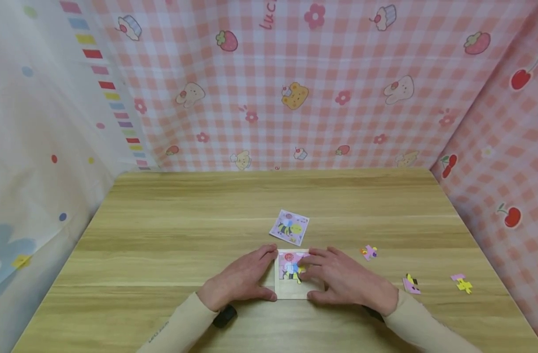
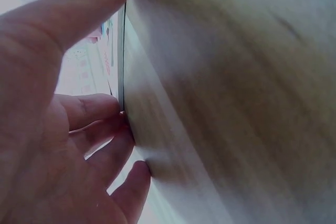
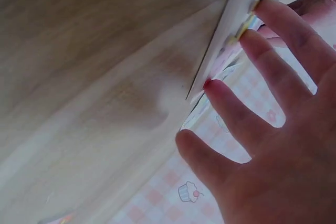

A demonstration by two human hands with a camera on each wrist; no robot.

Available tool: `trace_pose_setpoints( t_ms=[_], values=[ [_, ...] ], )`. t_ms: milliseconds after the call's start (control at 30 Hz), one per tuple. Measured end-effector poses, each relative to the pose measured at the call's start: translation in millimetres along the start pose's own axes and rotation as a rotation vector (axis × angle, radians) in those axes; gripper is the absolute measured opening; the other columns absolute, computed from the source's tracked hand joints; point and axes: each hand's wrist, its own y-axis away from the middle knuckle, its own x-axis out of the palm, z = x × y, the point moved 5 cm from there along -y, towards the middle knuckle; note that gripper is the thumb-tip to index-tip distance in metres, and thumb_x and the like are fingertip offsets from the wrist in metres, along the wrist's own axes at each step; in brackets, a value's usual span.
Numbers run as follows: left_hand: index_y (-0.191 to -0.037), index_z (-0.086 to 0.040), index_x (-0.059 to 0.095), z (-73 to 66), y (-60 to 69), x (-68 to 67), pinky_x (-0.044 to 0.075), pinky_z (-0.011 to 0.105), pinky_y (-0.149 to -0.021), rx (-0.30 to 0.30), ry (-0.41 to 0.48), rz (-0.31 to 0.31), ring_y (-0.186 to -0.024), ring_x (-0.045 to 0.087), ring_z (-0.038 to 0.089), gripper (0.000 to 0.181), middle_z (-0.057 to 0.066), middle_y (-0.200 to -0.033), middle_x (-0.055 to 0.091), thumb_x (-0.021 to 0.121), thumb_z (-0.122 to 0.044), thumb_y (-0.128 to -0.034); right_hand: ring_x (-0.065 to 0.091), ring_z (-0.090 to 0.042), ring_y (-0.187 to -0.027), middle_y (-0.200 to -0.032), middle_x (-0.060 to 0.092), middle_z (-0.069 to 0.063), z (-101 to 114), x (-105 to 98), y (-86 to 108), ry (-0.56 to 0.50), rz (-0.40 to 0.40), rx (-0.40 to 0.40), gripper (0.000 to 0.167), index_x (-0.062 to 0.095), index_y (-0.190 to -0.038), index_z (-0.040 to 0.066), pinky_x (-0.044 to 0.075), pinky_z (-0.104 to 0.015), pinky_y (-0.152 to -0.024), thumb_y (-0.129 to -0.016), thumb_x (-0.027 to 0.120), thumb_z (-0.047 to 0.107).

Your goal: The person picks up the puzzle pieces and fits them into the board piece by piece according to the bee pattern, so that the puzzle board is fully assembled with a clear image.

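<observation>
A square wooden puzzle tray [image 1: 291, 295] lies on the table between both hands, partly filled with pieces of a bee picture on lilac. My left hand [image 1: 242, 276] holds the tray's left side, thumb at the near corner and index finger at the far one. In the left wrist view its fingertips meet the tray's edge [image 2: 122, 61]. My right hand [image 1: 348, 278] reaches over the right side, its fairly straight fingers touching a yellow puzzle piece [image 3: 243, 29] in the right wrist view. Its thumb rests by the near right corner. The right hand covers part of the picture.
Just beyond the tray lies a tilted picture card [image 1: 290, 228] with a bee. Loose puzzle pieces lie to the right: a lilac one [image 1: 369, 252], a lilac, yellow and black one [image 1: 411, 284], and a yellow and lilac one [image 1: 462, 284]. Printed cloths surround the wooden table [image 1: 163, 211].
</observation>
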Motion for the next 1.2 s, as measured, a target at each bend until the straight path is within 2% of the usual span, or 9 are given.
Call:
trace_pose_setpoints(
  t_ms=[167,400,467,633,767,900,1033,1200],
  values=[
    [-0.156,-0.001,0.040,2.5,0.9,0.4,0.039,0.042,-0.119,-0.004,-0.008,0.006,-0.147,0.042,0.029,0.099,0.014,-0.164,0.035,0.083,-0.052,-0.0839,0.047,-0.036,-0.142,-0.146,0.060,-0.004,-0.6,-0.1,-2.7,-0.044,0.000,-0.001,0.040,0.074,-0.127,0.019,0.041,-0.060,-0.114,-0.094,0.073,0.043],
    [-0.156,-0.008,0.043,0.7,4.1,-4.1,0.034,0.041,-0.122,0.138,-0.047,-0.059,-0.149,0.038,0.027,0.090,0.011,-0.163,0.037,0.083,-0.048,-0.0861,0.045,-0.036,-0.143,-0.146,0.059,-0.005,-1.3,-2.3,-4.4,-0.112,0.007,0.005,0.035,0.073,-0.124,0.017,0.039,-0.055,-0.117,-0.095,0.073,0.037],
    [-0.156,-0.010,0.044,-0.1,4.6,-4.5,0.034,0.043,-0.122,0.159,-0.046,-0.061,-0.149,0.037,0.028,0.087,0.010,-0.163,0.038,0.081,-0.048,-0.0873,0.045,-0.037,-0.143,-0.146,0.059,-0.006,-1.3,-3.5,-3.7,-0.119,0.009,0.002,0.034,0.073,-0.124,0.016,0.039,-0.055,-0.117,-0.096,0.073,0.035],
    [-0.158,-0.014,0.043,-2.0,4.0,-4.2,0.033,0.045,-0.122,0.157,-0.037,-0.032,-0.150,0.035,0.030,0.084,0.010,-0.164,0.037,0.079,-0.047,-0.0894,0.045,-0.039,-0.143,-0.146,0.060,-0.007,-0.6,-7.8,-1.1,-0.137,0.017,0.002,0.029,0.072,-0.123,0.015,0.038,-0.057,-0.117,-0.099,0.069,0.031],
    [-0.159,-0.018,0.044,-3.0,3.4,-3.0,0.032,0.045,-0.123,0.147,-0.052,-0.007,-0.151,0.034,0.030,0.082,0.009,-0.165,0.035,0.077,-0.049,-0.0905,0.044,-0.039,-0.144,-0.147,0.059,-0.007,1.2,-12.0,2.1,-0.199,0.014,0.003,0.028,0.072,-0.125,0.015,0.036,-0.062,-0.116,-0.104,0.063,0.031],
    [-0.157,-0.020,0.047,-3.9,3.4,-3.0,0.033,0.046,-0.122,0.156,-0.067,-0.012,-0.150,0.035,0.031,0.078,0.010,-0.164,0.037,0.077,-0.049,-0.0905,0.049,-0.036,-0.140,-0.144,0.061,-0.007,-0.6,-18.6,7.4,-0.234,-0.058,0.031,0.029,0.072,-0.127,0.013,0.040,-0.060,-0.114,-0.106,0.060,0.028],
    [-0.154,-0.020,0.051,-4.5,4.3,-3.1,0.033,0.045,-0.122,0.167,-0.073,-0.028,-0.149,0.036,0.032,0.075,0.011,-0.163,0.038,0.078,-0.048,-0.0897,0.059,-0.028,-0.130,-0.136,0.066,-0.003,-7.7,-26.0,16.1,-0.213,-0.174,0.079,0.024,0.074,-0.124,0.012,0.049,-0.053,-0.107,-0.104,0.063,0.021],
    [-0.153,-0.020,0.052,-4.8,5.7,-1.8,0.031,0.044,-0.123,0.153,-0.061,-0.027,-0.150,0.036,0.033,0.075,0.010,-0.163,0.038,0.080,-0.047,-0.0888,0.066,-0.025,-0.119,-0.126,0.071,-0.001,-16.8,-33.4,30.6,-0.210,-0.289,0.126,0.021,0.074,-0.120,0.011,0.054,-0.051,-0.100,-0.101,0.067,0.014]
  ],
)
